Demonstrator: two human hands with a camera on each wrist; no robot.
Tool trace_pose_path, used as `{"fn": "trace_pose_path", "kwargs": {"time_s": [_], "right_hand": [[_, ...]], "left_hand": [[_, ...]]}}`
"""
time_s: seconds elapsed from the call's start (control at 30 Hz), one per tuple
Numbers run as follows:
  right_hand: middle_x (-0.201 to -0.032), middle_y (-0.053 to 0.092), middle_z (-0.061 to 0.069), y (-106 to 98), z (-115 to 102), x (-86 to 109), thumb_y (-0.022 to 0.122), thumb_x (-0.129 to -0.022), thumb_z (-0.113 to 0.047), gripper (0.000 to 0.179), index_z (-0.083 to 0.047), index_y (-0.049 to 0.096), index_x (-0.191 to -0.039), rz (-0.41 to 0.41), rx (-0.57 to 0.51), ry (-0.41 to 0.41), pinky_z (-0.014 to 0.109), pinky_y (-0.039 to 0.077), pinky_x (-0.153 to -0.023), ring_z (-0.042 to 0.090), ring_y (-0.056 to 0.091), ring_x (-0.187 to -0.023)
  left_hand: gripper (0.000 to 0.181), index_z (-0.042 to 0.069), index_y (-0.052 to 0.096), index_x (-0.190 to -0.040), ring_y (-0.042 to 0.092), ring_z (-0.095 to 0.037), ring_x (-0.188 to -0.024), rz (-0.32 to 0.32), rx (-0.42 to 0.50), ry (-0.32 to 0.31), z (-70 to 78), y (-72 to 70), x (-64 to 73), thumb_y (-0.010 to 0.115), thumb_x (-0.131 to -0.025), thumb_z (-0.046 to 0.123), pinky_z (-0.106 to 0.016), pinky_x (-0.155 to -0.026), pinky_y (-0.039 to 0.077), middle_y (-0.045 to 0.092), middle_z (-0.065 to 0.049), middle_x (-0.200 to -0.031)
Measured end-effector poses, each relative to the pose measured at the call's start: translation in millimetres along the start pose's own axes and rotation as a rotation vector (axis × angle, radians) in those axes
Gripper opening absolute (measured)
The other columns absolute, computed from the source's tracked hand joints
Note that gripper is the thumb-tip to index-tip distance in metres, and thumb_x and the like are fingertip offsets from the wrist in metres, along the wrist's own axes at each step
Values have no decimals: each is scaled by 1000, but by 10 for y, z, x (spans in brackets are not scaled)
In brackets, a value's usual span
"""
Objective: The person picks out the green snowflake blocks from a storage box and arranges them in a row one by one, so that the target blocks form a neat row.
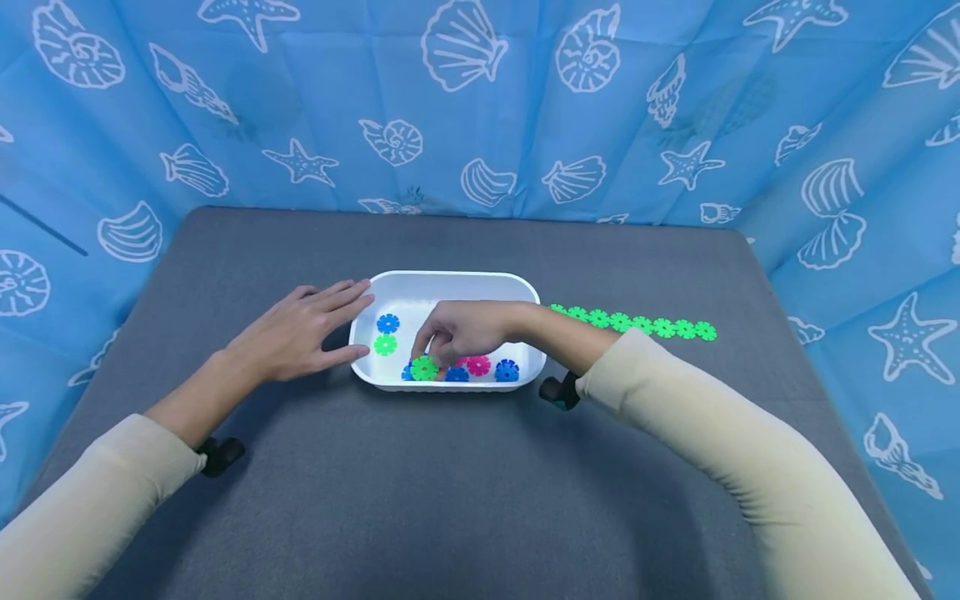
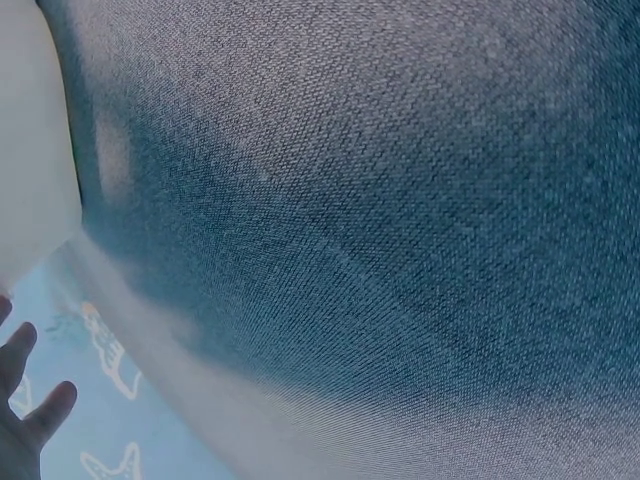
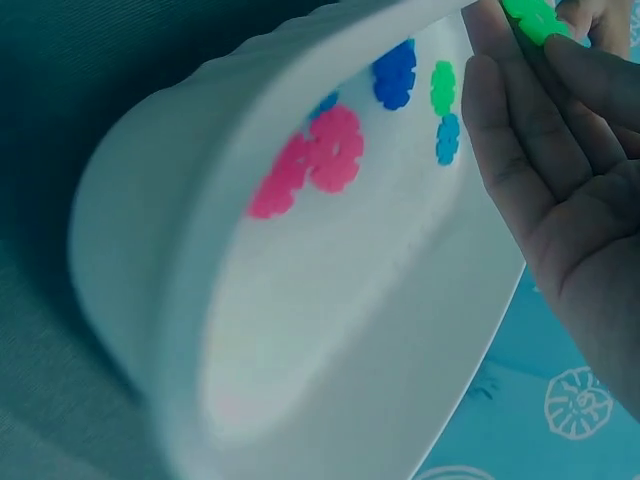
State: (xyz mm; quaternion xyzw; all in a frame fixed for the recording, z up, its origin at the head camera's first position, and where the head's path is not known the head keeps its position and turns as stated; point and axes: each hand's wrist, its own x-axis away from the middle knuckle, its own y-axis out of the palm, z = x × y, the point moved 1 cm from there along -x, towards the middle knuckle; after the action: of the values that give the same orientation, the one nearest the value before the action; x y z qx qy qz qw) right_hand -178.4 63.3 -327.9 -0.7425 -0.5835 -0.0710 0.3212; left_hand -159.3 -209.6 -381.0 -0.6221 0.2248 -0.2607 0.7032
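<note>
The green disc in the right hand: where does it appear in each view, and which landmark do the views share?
Head: green disc low in the white tub, at the right hand's fingertips.
Left wrist: not in it; only grey cloth and tub wall.
Right wrist: top right corner, between the fingertips.
Shared landmark: the white tub.

Recording booth; seashell curtain (image 1: 480, 100); grey table (image 1: 450, 483)

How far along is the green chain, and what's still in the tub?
Done: a chain of about eight green discs lies on the mat right of the white tub. In hand: the right hand pinches another green disc inside the tub, while the left hand rests flat against its side. Left: one loose green disc, plus blue and pink ones.
</note>
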Motion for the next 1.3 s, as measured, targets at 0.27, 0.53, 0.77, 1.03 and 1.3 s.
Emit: {"fn": "trace_pose_path", "kwargs": {"time_s": [0.27,0.53,0.77,1.03,1.3], "right_hand": [[-99,74,9,-27,96,251,53,-99,1,34,3,61,-131,56,39,-22,27,51,-82,28,68,-93],[-102,75,13,-170,208,614,54,-98,-3,33,0,62,-131,124,21,9,39,54,-90,24,70,-96],[-98,75,7,-371,299,1013,58,-97,-1,29,-2,66,-125,261,14,57,33,54,-78,25,71,-94],[-101,74,10,-505,513,1499,57,-99,-3,26,-2,71,-121,414,20,141,33,57,-77,22,70,-85],[-104,72,18,-455,903,1989,53,-101,-2,27,9,64,-124,540,-26,179,32,58,-78,20,71,-85]], "left_hand": [[81,13,36,-156,29,-33,-147,-10,-8,-4,13,-18,-12,58,-93,59,-64,-108,31,28,-8,-163],[81,13,36,-155,29,-34,-147,-15,-24,6,-10,-35,-24,57,-93,62,-64,-108,31,27,-7,-163],[82,14,36,-155,28,-34,-147,-24,-31,6,-23,-37,-34,57,-92,62,-64,-108,30,26,-7,-163],[82,14,36,-156,28,-34,-147,-28,-29,4,-24,-26,-22,55,-93,64,-64,-108,31,25,-7,-164],[82,14,36,-155,29,-34,-147,-18,-39,-1,-2,-21,-26,60,-91,60,-64,-108,31,26,-6,-163]]}}
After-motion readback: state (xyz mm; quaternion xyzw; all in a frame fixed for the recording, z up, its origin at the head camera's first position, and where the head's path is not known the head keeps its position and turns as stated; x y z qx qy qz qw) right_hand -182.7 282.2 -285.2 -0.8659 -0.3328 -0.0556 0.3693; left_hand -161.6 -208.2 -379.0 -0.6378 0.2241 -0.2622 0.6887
